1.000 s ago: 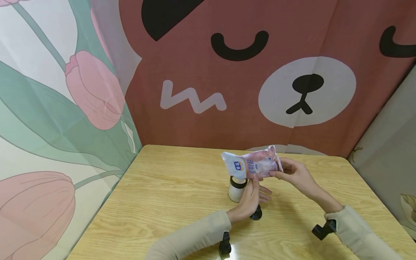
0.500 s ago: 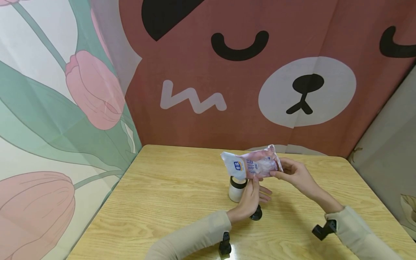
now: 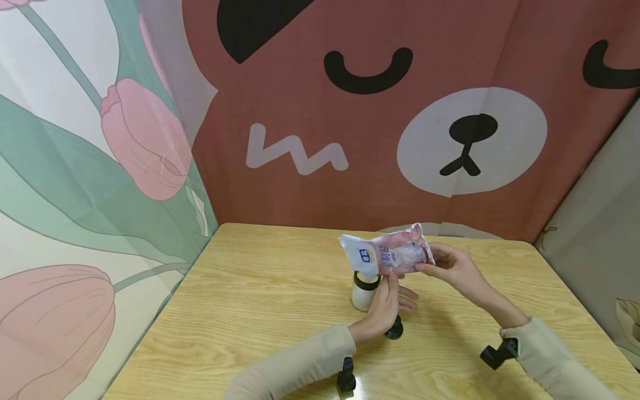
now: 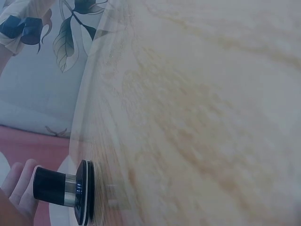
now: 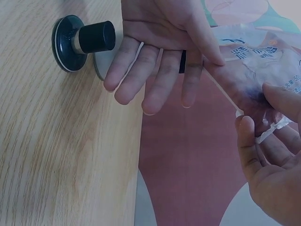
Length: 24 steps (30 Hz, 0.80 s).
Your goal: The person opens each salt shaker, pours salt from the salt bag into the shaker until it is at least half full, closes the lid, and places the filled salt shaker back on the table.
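A pink and white salt bag (image 3: pixel 392 253) is held up, lying nearly sideways with its white end low at the mouth of a jar (image 3: pixel 362 297). My right hand (image 3: pixel 459 272) pinches the bag's right end between thumb and fingers. From below, my left hand (image 3: pixel 382 308) holds the bag's lower edge at the thumb, its other fingers stretched out. The jar stands upright, with a black rim and pale contents or walls; the bag and left hand hide part of it. Near the left hand, a black knobbed lid (image 5: pixel 70 44) sits on the table.
The wood-grain table (image 3: pixel 260 289) runs back to a curtain with a bear print (image 3: pixel 310 194). A floral curtain (image 3: pixel 100 222) hangs on the left side, and a pale one (image 3: pixel 595 211) on the right. A black camera (image 3: pixel 500 353) is worn on the right sleeve.
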Each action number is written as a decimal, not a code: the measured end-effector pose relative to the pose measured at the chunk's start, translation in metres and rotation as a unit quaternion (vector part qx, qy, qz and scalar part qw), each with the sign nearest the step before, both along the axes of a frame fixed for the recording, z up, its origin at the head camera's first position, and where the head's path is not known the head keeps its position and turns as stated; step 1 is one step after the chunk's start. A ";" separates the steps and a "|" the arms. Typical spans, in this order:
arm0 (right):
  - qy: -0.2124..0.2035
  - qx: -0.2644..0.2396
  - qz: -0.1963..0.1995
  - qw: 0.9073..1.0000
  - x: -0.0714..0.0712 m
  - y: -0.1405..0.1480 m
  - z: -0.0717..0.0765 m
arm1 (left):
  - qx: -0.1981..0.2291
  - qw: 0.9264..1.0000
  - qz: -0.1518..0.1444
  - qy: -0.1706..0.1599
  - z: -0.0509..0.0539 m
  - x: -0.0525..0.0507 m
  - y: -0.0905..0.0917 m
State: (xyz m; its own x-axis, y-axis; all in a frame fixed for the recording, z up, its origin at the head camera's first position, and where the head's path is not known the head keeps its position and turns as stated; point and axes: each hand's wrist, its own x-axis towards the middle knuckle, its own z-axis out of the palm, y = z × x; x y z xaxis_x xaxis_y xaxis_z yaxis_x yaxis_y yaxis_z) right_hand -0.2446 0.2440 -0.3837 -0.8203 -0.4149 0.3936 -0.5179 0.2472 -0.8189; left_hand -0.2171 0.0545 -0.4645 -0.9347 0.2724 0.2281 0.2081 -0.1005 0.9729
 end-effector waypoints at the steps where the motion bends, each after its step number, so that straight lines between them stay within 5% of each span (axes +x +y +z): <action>1: 0.000 0.001 -0.001 1.000 0.000 0.000 0.000 | 0.000 1.000 0.000 -0.002 0.000 0.000 0.000; 24: -0.010 0.005 -0.005 1.000 0.003 -0.001 0.005 | 0.000 1.000 -0.002 -0.004 0.001 0.000 0.001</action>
